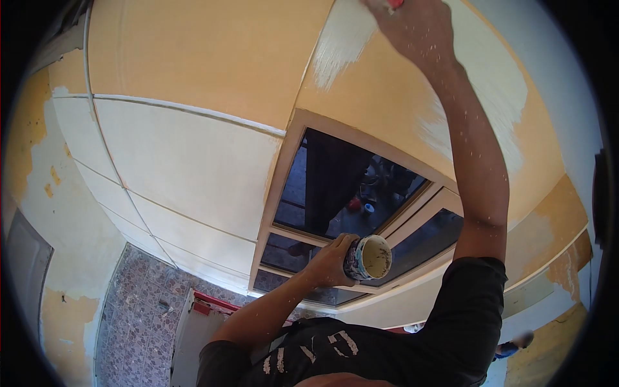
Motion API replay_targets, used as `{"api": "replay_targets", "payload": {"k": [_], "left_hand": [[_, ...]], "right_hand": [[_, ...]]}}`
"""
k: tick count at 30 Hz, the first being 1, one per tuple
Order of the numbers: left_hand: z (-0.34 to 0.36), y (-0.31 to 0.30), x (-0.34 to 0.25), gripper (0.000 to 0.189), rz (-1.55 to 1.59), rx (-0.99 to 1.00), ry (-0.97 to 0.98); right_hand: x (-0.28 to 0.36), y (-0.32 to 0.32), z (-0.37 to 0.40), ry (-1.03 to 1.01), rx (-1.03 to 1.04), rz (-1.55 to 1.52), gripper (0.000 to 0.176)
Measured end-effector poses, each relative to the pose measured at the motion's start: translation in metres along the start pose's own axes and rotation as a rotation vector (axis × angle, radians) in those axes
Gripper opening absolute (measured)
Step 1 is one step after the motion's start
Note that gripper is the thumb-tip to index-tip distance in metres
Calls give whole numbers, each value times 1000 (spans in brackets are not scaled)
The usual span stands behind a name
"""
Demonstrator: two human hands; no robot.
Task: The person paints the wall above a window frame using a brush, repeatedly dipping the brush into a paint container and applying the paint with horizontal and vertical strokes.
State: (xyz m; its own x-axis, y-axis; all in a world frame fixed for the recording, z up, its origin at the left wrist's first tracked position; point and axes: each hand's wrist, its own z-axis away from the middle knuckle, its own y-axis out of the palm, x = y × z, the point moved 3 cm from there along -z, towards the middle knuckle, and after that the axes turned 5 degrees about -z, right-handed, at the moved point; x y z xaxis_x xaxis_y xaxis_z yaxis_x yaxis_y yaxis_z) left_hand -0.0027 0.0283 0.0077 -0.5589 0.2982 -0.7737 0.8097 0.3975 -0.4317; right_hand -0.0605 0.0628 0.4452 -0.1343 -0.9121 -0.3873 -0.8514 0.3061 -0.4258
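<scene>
My left hand (332, 261) is wrapped around a small paint can (375, 257), its open mouth facing up toward me with pale paint coating the inside. Drips stain the can's outer side. Raised high at the top edge of the view, my right hand (416, 29) is closed on a paintbrush (394, 3), of which only a bit of red shows; the bristles are hidden. Around that hand, streaky white paint (342, 42) covers part of the orange-yellow wall (380, 90). White specks dot my right forearm.
Below the painted area sits a framed window (348, 187) with dark glass. Pale wall panels (184, 155) and a thin conduit (103, 129) are at left. A red-edged white object (193, 322) stands on the patterned tile floor (135, 316).
</scene>
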Motion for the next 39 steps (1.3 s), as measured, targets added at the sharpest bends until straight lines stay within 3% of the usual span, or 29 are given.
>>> {"api": "replay_targets", "payload": {"k": [4,7,9,11,12,13,15,16,18,20,21,23,27,30,32,33,39], "left_hand": [[2,-5,-5,102,-2,5,3],[4,-5,-7,102,1,19,-16],[2,-4,-5,102,4,34,-34],[2,-3,-3,102,6,22,-7],[1,-2,-2,102,11,25,-6],[1,-1,-1,102,8,17,-2],[1,-2,-1,102,10,18,2],[0,-3,-2,103,-8,21,-10],[3,-3,-5,103,-26,34,-14],[3,-5,-8,103,-27,50,-28],[3,-3,-7,103,-34,62,-19],[5,-1,-4,104,-23,42,-4],[4,-3,-8,104,-48,34,-38],[4,-5,-7,104,-53,27,-38],[4,-3,-7,104,-43,24,-30],[4,-3,-7,104,-48,29,-30],[2,-3,-6,104,-53,37,-26]], "right_hand": [[0,50,55,-43,158,27,23],[-2,61,66,82,313,-159,26],[-27,49,45,149,228,-101,25],[-58,31,16,136,58,159,46],[-69,18,-1,296,93,222,39],[-29,-15,-10,335,-14,-36,14],[-41,-25,-21,318,-213,50,12],[-43,-22,-17,321,-208,57,12],[-40,-11,3,275,-445,-221,10],[-39,23,26,372,-390,-535,9],[-52,39,42,286,-506,-401,25],[-55,46,65,297,-502,-296,13],[-107,-5,119,415,-643,-181,5],[-102,-50,146,589,-629,120,12],[-95,-54,140,549,-637,244,12],[-90,-53,138,509,-642,366,11],[-34,54,62,402,-442,252,12]]}}
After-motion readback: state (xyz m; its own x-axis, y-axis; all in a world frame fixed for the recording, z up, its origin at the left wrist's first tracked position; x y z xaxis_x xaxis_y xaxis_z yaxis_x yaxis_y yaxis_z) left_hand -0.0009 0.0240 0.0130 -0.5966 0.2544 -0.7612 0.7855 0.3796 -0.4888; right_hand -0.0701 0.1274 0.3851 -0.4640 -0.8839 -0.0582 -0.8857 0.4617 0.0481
